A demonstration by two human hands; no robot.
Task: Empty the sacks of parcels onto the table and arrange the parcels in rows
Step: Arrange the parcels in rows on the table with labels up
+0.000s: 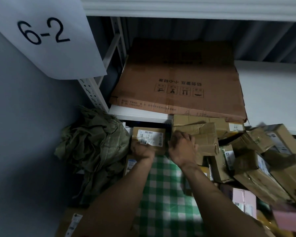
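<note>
At the far edge of the green-checked table (162,194), the left hand (141,149) grips a small labelled parcel (149,138) while the right hand (182,147) clutches a crumpled cardboard parcel (206,139) beside it.

White sheet (41,33), upper left of frame, is showing "6-2". Flattened carton (179,79), centre, is showing upside-down handling symbols; parcel labels unreadable.
</note>
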